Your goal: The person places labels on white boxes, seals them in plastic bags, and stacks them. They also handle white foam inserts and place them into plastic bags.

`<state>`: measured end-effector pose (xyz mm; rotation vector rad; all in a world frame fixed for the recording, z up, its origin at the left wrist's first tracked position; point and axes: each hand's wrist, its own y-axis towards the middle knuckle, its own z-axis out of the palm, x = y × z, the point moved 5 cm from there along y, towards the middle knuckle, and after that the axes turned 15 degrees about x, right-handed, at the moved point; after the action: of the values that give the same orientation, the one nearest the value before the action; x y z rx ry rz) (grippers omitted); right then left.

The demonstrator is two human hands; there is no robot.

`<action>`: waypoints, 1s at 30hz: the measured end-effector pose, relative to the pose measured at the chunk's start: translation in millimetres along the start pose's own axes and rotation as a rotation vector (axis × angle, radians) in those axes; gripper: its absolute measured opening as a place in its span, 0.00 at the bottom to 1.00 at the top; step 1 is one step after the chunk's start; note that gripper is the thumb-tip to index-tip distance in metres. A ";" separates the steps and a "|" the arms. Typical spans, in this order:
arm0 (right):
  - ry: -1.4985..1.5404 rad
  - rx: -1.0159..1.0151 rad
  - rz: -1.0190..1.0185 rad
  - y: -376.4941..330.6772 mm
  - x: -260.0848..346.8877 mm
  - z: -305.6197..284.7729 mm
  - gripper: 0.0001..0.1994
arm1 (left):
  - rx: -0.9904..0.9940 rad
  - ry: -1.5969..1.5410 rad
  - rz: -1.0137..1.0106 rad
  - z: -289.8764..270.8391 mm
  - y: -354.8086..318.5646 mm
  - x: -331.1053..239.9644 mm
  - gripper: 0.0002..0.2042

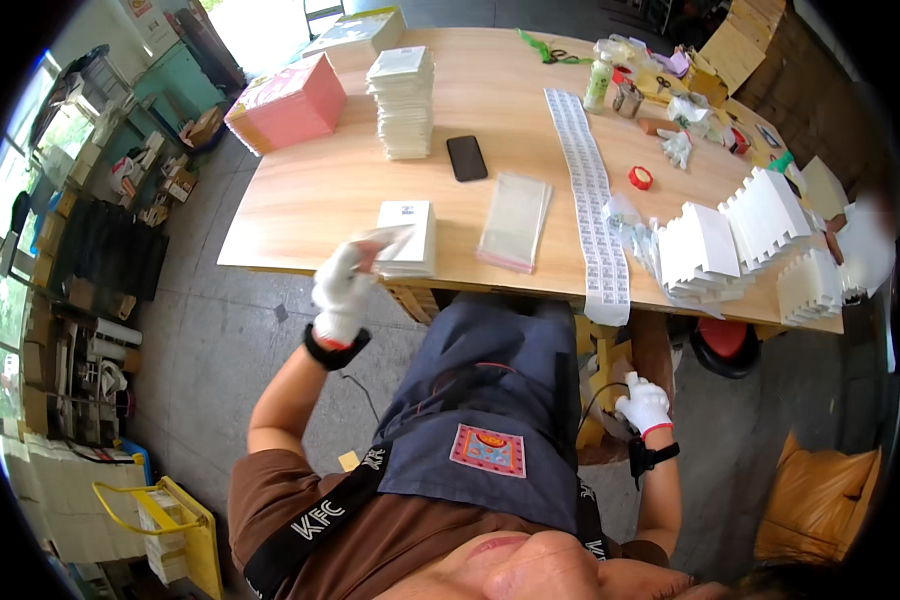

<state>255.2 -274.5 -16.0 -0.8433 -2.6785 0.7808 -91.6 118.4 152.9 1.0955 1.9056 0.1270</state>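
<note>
My left hand (340, 290), in a white knitted glove, is raised at the table's near edge. Its fingers are closed on a thin pale sheet (395, 240), blurred by motion, just over a short stack of white flat boxes (417, 252). My right hand (646, 404), gloved too, hangs low beside my apron, below the table edge. Its fingers are loosely apart, and I see nothing in them. Right of the stack lies a pile of clear plastic bags (515, 222). A long strip of printed labels (592, 190) runs over the near edge.
On the wooden table (300, 215) stand a tall white stack (402, 105), a pink box (292, 103), a black phone (466, 158) and a red tape roll (640, 178). White notched stacks (700, 245) fill the right side, near another person's hand. A red stool (727, 340) sits below.
</note>
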 end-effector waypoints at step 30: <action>1.386 -1.219 -1.050 -45.5 138.3 -204.9 0.13 | 0.648 0.461 0.219 291.3 101.5 71.5 0.13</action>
<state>195.9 -138.8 187.1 0.1088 -1.5125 -1.2815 176.0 137.8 -15.3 1.8343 2.3030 -0.1427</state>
